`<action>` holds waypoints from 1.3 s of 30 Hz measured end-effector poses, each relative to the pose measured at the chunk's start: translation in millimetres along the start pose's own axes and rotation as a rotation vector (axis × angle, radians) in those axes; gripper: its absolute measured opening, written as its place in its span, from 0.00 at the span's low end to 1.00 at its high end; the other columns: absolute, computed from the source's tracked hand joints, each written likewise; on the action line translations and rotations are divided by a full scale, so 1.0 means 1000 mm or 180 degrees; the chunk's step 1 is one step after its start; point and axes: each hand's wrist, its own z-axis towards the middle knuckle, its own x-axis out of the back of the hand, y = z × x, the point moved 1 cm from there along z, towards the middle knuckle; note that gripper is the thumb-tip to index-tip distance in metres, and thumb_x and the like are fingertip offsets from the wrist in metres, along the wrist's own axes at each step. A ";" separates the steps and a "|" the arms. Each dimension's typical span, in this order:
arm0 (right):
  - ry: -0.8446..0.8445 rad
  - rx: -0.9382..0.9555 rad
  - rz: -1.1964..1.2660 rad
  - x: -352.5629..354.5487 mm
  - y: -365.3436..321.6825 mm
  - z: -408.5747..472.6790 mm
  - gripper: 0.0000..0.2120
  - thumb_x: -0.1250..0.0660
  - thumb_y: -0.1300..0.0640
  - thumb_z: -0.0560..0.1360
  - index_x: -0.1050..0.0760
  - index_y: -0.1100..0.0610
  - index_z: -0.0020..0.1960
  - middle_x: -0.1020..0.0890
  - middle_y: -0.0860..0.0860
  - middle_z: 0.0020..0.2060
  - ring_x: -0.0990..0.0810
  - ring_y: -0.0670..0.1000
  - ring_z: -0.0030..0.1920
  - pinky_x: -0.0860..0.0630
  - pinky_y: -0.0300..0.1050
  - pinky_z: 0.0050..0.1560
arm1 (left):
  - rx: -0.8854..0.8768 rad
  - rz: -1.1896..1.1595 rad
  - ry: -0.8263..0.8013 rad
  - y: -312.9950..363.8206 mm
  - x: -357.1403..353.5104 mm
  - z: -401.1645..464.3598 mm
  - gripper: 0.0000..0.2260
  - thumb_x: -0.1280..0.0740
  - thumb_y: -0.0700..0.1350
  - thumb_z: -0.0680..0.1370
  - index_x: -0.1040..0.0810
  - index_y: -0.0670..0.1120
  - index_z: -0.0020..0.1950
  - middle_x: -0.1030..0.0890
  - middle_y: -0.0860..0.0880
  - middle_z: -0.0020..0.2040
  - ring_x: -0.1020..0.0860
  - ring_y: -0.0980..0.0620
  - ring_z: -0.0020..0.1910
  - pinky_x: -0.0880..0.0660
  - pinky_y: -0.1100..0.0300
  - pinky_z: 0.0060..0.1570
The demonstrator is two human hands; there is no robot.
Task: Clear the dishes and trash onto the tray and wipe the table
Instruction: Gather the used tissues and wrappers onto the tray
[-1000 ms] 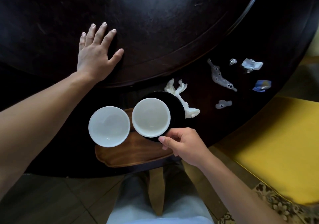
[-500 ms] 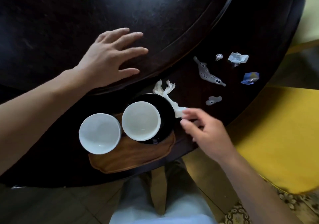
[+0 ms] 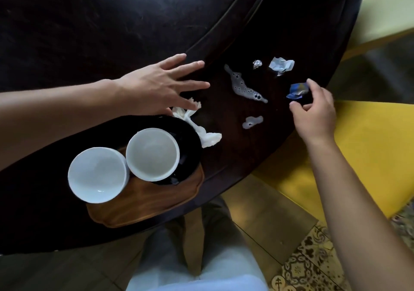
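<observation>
A wooden tray (image 3: 147, 203) sits at the table's near edge. It carries a white bowl (image 3: 97, 175) and a black plate (image 3: 190, 142) with a second white bowl (image 3: 152, 154) on it. A crumpled white napkin (image 3: 201, 131) lies against the plate's right side. My left hand (image 3: 161, 84) rests flat and spread on the table, just above the napkin. My right hand (image 3: 313, 111) hovers with curled, parted fingers around a blue wrapper (image 3: 296, 91) near the table's right edge, holding nothing. A white paper scrap (image 3: 281, 65) and a foil ball (image 3: 257, 64) lie further back.
Two foamy spills, a long one (image 3: 243, 85) and a small one (image 3: 252, 122), mark the dark wooden table (image 3: 112, 32) between my hands. A yellow seat (image 3: 363, 154) stands right of the table, and patterned floor tiles (image 3: 313, 261) show below it.
My right hand let go of the plate, passed the napkin and reached right to the blue wrapper. My left hand slid right across the table toward the napkin.
</observation>
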 end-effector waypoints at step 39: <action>0.0141 -0.0095 -0.0039 -0.020 0.008 0.010 0.20 0.34 0.58 0.77 0.23 0.54 0.69 0.24 0.55 0.64 0.25 0.54 0.64 0.32 0.37 0.57 | 0.0138 -0.0470 0.0395 0.013 0.012 0.045 0.24 0.31 0.46 0.77 0.27 0.53 0.74 0.23 0.41 0.67 0.23 0.38 0.62 0.24 0.44 0.58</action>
